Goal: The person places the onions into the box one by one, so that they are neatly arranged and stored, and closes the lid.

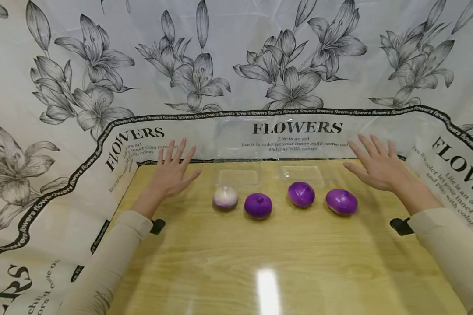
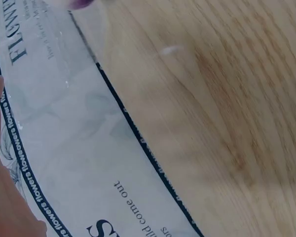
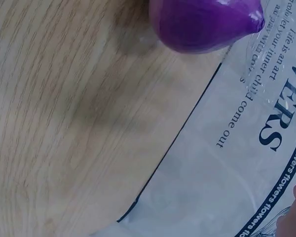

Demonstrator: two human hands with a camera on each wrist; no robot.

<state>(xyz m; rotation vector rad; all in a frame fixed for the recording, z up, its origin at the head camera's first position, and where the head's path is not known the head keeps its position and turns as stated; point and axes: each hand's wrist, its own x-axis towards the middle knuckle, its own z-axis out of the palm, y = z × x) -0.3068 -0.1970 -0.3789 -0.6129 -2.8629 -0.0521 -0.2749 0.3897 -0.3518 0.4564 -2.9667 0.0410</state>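
Both hands are held out with fingers spread and nothing in them. My left hand [image 1: 173,175] hovers over the back left of the table; part of it shows in the left wrist view. Opposite, at the back right, is my right hand [image 1: 378,166]. Between them lie several glossy onion-like bulbs: a whitish one with a purple underside [image 1: 225,197], a purple one with a round nub [image 1: 258,205], another purple one [image 1: 301,194], and a purple one [image 1: 341,201] nearest my right hand. Its pointed tip shows on the purple bulb [image 3: 202,22] in the right wrist view.
Two clear plastic boxes [image 1: 238,177] [image 1: 301,173] stand behind the bulbs, their see-through lids raised against the cloth. White flower-printed cloth [image 1: 228,96] walls the back and sides of the wooden table [image 1: 220,258]. Each wrist wears a black strap piece [image 1: 402,226].
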